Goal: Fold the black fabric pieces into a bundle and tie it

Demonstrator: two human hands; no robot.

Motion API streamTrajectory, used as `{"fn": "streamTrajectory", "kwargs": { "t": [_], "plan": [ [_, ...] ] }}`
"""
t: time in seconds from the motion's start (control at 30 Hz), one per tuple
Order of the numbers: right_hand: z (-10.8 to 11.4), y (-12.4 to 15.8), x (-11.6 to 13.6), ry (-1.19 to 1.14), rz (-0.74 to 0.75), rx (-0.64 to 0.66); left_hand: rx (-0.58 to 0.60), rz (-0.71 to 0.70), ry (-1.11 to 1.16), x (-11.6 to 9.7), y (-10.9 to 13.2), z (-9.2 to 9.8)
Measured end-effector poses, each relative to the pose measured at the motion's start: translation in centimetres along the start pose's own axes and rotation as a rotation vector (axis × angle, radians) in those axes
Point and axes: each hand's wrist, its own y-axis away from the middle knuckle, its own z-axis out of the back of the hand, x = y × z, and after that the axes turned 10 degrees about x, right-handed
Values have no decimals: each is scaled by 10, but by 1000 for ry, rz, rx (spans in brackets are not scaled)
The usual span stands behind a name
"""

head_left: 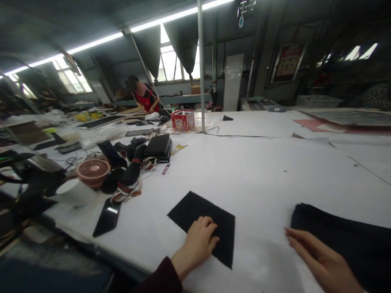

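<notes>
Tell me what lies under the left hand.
The left hand rests on a single black cloth piece lying flat on the white table. The cloth beneath the palm is hidden.

No lettering is showing clearly enough to read. A framed poster [287,62] is hanging on the far wall and a red printed box [182,120] is sitting on the counter [259,162], both with print too blurred to decipher.

Right hand [320,260] cut off by bottom edge. Near-right black fabric stack [345,240] cut off at right edge. Part of black fabric piece [204,217] hidden under left hand [198,242]. Far-left person [145,97] too small, blurred.
</notes>
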Motion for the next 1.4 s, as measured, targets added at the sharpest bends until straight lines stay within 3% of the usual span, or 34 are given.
{"fn": "streamTrajectory", "kwargs": {
  "t": [0.1, 0.2, 0.3, 0.43, 0.6, 0.77, 0.9, 1.1, 1.4],
  "plan": [
    [-39, -1, 49, -11, 88, 174, 126, -233, 55, -45, 18, -14],
    [-70, -6, 74, 110, 139, 224, 201, -366, 84, -61, 32, -11],
    [-84, -8, 81, 265, 108, 242, 125, -282, 46, -49, 30, 3],
    [-93, -11, 82, 422, 17, 187, 34, -229, -65, -22, 6, 14],
    [-107, -13, 78, 556, -69, 143, 57, -343, -225, -14, -22, 1],
    [-114, -25, 82, 615, -72, 167, 80, -299, -311, -12, -21, -9],
    [-123, -42, 92, 597, -67, 187, 80, -295, -298, -6, -20, -6],
    [-140, -50, 101, 527, -64, 158, 65, -304, -309, 0, -36, -6],
    [-153, -42, 87, 303, -31, 75, 13, -335, -268, 8, -43, -14]
  ]
}}
